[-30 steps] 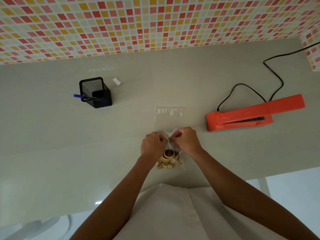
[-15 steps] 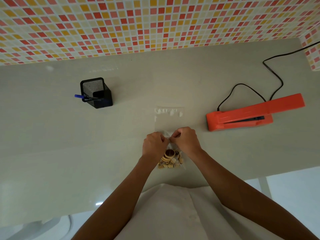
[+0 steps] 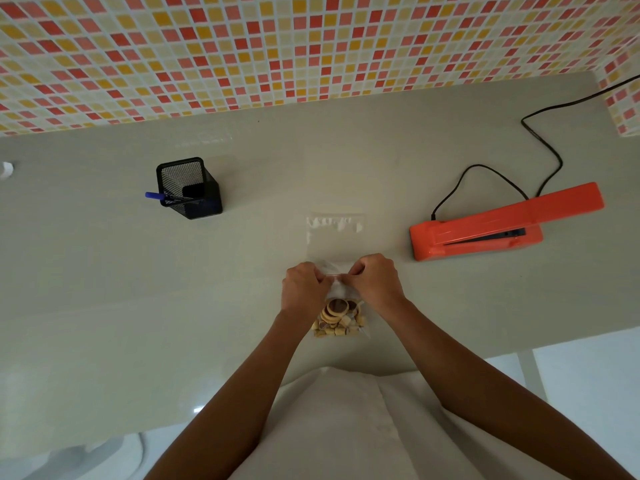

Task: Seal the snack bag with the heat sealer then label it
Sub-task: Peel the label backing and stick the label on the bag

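Note:
A small clear snack bag [image 3: 340, 315] with round and tube-shaped biscuits lies near the table's front edge. My left hand [image 3: 302, 287] and my right hand [image 3: 374, 278] pinch its upper edge from either side, fingertips almost meeting over the middle. An orange heat sealer [image 3: 498, 225] sits to the right, its lid slightly raised. Just beyond my hands lies a flat clear empty bag [image 3: 334, 237].
A black mesh pen holder [image 3: 188, 188] with a blue pen stands at the back left. The sealer's black cord [image 3: 540, 136] loops toward the back right corner. A tiled wall [image 3: 311, 46] bounds the far side of the grey table [image 3: 104, 289]. A small white object [image 3: 6, 169] is at the far left edge.
My hands stay pinched on the bag's top. A small white scrap beside the pen holder a second ago is gone from there.

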A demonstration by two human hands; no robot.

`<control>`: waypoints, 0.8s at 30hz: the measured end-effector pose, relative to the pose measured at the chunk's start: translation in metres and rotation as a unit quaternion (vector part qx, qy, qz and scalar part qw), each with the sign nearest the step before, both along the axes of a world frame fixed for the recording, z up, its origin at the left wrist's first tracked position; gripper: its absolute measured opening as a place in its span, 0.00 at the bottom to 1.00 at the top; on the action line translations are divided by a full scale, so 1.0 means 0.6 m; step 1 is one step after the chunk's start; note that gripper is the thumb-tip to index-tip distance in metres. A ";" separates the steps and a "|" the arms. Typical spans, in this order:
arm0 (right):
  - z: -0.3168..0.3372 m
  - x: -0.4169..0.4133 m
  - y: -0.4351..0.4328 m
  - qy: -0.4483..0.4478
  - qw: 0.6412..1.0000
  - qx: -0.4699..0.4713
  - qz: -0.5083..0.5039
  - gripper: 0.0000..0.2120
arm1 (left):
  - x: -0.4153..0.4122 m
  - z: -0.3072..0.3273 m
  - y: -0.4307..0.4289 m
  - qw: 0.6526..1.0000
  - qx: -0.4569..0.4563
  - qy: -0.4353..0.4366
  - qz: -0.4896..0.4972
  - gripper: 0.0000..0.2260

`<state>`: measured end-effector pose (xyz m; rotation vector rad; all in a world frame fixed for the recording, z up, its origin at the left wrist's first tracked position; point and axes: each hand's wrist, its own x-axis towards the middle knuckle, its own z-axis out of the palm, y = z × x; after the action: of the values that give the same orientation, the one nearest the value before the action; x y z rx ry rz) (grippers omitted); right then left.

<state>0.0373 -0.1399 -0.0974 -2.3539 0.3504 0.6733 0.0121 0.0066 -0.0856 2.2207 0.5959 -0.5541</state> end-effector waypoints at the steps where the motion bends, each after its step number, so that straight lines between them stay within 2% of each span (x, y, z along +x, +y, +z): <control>1: 0.001 -0.001 -0.002 -0.001 1.000 0.000 -0.005 0.12 | 0.000 -0.001 0.001 1.000 -0.005 0.001 0.008 0.08; 9: -0.002 -0.008 -0.022 -0.022 0.999 0.008 -0.027 0.05 | 0.002 -0.011 0.004 0.999 -0.023 0.003 0.023 0.07; 12: 0.004 -0.004 -0.013 -0.041 0.998 0.021 -0.033 0.10 | 0.002 -0.012 0.003 0.999 -0.027 0.005 0.026 0.08; 17: -0.008 -0.009 0.002 -0.017 1.000 0.005 -0.025 0.16 | 0.005 -0.014 0.005 0.999 -0.027 0.011 0.026 0.07; 24: -0.016 -0.006 -0.006 -0.026 0.999 0.024 -0.025 0.14 | 0.006 -0.020 0.007 0.999 -0.022 0.003 0.024 0.01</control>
<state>0.0337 -0.1433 -0.1070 -2.3058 0.3656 0.5887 0.0155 0.0105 -0.0973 2.1579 0.6314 -0.5452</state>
